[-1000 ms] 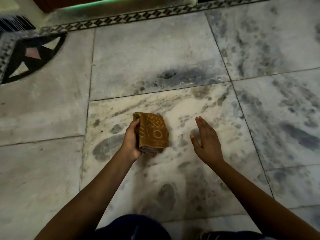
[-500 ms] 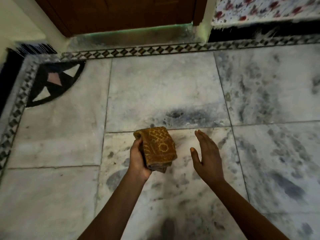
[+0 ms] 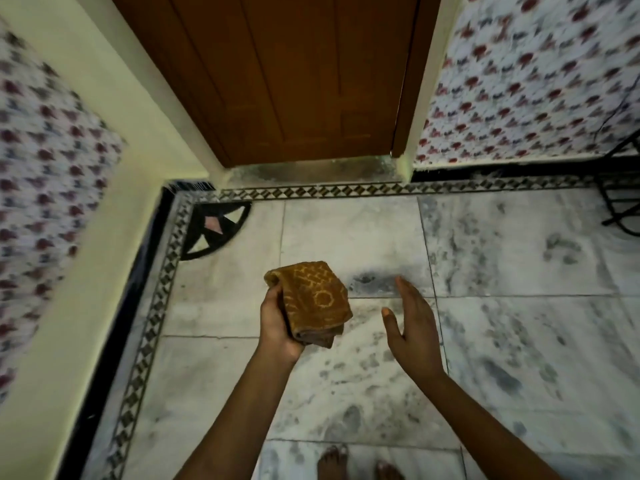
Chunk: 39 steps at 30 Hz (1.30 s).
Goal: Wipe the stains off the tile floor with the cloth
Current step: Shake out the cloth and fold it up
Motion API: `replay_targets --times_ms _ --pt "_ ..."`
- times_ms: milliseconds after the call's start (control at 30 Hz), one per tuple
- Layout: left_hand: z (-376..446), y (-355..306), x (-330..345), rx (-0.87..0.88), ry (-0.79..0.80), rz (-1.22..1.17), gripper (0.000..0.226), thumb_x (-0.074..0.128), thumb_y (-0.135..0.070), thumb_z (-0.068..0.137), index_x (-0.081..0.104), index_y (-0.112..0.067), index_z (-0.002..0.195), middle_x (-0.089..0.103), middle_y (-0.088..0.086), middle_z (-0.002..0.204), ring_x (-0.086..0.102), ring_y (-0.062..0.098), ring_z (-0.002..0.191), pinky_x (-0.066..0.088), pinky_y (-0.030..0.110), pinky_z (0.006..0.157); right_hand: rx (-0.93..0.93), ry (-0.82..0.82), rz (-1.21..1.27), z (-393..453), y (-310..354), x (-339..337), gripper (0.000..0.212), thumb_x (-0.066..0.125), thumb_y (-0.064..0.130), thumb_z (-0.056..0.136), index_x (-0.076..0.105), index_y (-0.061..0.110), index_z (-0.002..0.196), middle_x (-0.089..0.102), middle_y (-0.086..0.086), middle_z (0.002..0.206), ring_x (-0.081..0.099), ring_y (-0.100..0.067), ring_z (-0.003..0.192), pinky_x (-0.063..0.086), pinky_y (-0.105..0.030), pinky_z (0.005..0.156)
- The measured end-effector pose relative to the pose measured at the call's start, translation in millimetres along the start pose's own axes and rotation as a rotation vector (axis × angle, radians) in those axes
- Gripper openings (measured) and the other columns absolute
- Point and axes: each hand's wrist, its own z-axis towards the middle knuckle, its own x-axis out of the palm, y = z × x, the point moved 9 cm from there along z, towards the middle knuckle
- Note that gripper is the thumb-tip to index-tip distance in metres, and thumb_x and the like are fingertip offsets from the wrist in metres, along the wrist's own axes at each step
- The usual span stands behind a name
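Above the dirty tile floor [image 3: 519, 323], the left hand [image 3: 277, 323] squeezes the folded cloth [image 3: 313, 301]. Right hand [image 3: 414, 327] waits with fingers apart. Dark stains [image 3: 374, 284] all need wiping.

Ahead of you: brown wooden door [image 3: 304, 81], shut, worn stone threshold [image 3: 311, 172] at its foot. Flanking it, pale yellow wall [image 3: 104, 109] at your left, floral-patterned tiles [image 3: 526, 81] at your right. Below you: grey-veined marble floor [image 3: 519, 258], dark smudges scattered across it, diamond-pattern border strip [image 3: 311, 191] along walls, black fan-shaped inlay [image 3: 214, 230] in corner. Far right: black metal frame [image 3: 620, 199], partly cut off. Light dim.
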Motion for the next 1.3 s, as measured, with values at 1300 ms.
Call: replay_targets --times_ms 1300 --pt "-450.8 -116.9 18.7 0.596 -0.055 0.592 0.037 0.038 0.004 0.086 0.062 -0.021 0.097 0.062 0.015 0.112 0.055 0.029 0.105 0.046 0.036 0.082 0.036 0.237 0.836 -129.3 422.5 -207.1 0.007 0.068 0.013 0.083 0.063 0.014 0.087 0.065 -0.005 0.085 0.063 -0.020 0.087 0.049 -0.025 0.066"
